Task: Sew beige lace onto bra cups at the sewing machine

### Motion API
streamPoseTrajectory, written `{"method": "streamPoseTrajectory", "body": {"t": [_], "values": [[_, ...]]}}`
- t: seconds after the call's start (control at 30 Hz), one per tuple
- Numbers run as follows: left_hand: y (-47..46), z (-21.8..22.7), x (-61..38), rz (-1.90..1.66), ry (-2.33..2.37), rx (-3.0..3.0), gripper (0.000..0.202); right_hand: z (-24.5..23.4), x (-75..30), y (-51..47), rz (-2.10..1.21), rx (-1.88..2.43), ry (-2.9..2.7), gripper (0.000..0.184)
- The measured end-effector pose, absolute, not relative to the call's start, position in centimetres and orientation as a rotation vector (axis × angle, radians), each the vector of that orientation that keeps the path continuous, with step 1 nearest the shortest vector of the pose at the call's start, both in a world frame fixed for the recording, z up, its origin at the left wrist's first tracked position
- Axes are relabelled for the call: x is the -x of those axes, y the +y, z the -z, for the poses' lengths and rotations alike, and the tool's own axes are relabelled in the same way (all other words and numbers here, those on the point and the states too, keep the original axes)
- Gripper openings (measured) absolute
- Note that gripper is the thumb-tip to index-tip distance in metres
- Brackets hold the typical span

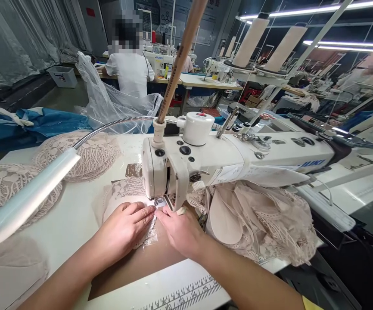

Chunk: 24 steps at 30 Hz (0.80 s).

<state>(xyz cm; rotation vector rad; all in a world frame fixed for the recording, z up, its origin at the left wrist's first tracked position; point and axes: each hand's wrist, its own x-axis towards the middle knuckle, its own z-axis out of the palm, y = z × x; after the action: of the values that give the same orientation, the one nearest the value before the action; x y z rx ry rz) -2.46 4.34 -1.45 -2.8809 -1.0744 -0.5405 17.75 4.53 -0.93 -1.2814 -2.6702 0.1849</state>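
A beige lace cup piece (126, 188) lies partly beneath the head of a white sewing machine (202, 163). My left hand (126, 228) rests on this piece, its fingers stretched flat towards the presser foot (158, 201). Close to the right of the foot, my right hand (180, 228) is closed, thumb and forefinger pinched at the edge of the lace piece. The two hands' fingertips almost meet just in front of the needle area. Exactly what lies between the right fingertips is largely hidden.
A heap of beige lace pieces (260, 219) lies right of my hands. More lace cups (76, 155) are at the left, below a lamp (28, 198) on a bendable metal neck. A printed ruler (186, 295) runs along the front. Another person (130, 71) sits at a machine ahead.
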Motion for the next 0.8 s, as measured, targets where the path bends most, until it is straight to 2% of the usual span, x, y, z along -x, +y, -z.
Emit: {"method": "streamPoseTrajectory", "body": {"t": [0.17,0.4,0.8], "values": [[4.2,0.7,2.2,0.54,-1.053,2.876,0.027,1.1,-17.8,4.6,-0.177,1.274,-2.63,0.032],[4.0,0.7,2.8,0.495,-1.084,2.953,0.03,1.3,-18.5,4.4,-0.191,1.021,-2.685,0.022],[3.7,1.5,1.6,0.444,-1.27,2.91,0.031,1.0,-17.5,4.3,-0.064,1.309,-2.647,0.032]]}}
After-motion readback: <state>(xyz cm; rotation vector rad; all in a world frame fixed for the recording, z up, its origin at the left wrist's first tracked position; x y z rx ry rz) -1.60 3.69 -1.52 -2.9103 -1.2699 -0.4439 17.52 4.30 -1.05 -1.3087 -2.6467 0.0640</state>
